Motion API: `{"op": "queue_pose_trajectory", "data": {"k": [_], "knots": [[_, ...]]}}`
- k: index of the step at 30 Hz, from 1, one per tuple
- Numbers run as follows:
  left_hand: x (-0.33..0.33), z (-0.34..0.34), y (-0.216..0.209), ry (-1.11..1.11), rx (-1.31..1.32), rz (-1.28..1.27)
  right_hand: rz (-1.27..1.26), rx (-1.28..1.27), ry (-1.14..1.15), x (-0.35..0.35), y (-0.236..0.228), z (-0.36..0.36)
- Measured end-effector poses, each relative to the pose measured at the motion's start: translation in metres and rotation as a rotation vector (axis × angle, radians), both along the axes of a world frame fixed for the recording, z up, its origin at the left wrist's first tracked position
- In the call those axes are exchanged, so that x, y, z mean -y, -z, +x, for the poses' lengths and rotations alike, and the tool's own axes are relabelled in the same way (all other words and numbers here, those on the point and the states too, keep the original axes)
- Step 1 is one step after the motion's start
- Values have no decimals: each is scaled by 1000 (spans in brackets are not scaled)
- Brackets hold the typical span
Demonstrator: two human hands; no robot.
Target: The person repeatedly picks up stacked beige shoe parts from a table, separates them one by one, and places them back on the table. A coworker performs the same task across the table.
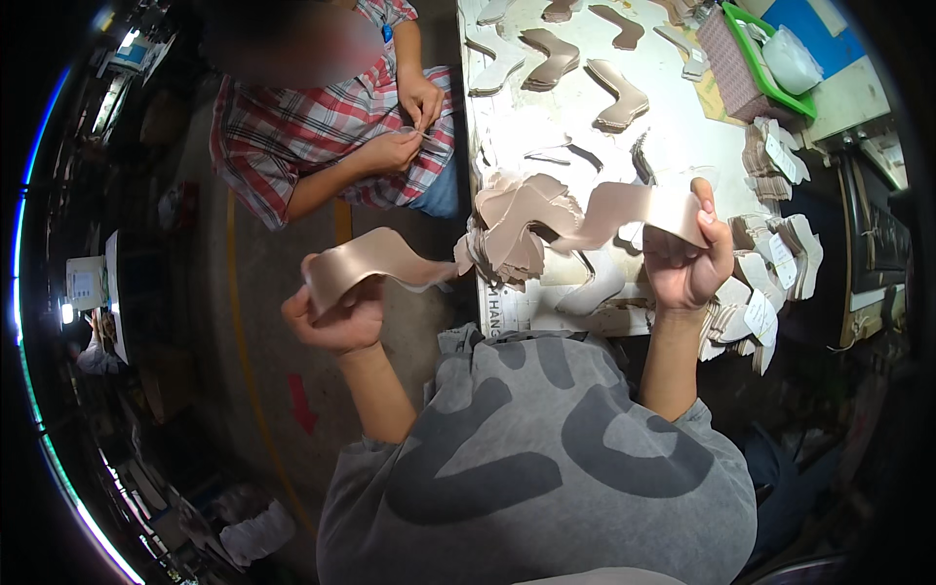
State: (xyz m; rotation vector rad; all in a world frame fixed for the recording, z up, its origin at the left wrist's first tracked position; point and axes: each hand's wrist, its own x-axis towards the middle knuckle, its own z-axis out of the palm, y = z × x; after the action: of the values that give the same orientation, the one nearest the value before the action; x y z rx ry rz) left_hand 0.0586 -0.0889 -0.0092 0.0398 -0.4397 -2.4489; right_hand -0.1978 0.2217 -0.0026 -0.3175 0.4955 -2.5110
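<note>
My left hand [341, 317] is closed on one end of a curved beige satin cut piece [375, 255], held out past the table's left edge. The piece bends in a wave and its narrow tip points at a loose pile of similar beige pieces [517, 229]. Out to the right, my right hand [682, 268] grips the end of a second curved beige satin cut piece [624, 210], thumb and fingers round it. This piece hangs above the table, its other end reaching the pile. Whether either tip touches the pile I cannot tell.
Stacks of beige pieces [616, 96] lie across the white table [682, 127]. More stacks with white tags [780, 255] line its right side. A green-rimmed basket [756, 63] stands at the far right. Close on the left sits a person in a checked shirt [283, 136], hands together.
</note>
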Motion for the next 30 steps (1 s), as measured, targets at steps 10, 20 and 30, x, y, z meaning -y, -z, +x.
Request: {"op": "queue_pose_trajectory", "data": {"k": [10, 20, 30], "knots": [[17, 14, -14, -155, 69, -240, 469, -284, -45, 16, 9, 17], [8, -2, -13, -110, -13, -318, 1421, -914, -23, 55, 85, 2], [-5, -17, -7, -119, 219, -244, 1437, -1030, 90, 46, 65, 21]]}}
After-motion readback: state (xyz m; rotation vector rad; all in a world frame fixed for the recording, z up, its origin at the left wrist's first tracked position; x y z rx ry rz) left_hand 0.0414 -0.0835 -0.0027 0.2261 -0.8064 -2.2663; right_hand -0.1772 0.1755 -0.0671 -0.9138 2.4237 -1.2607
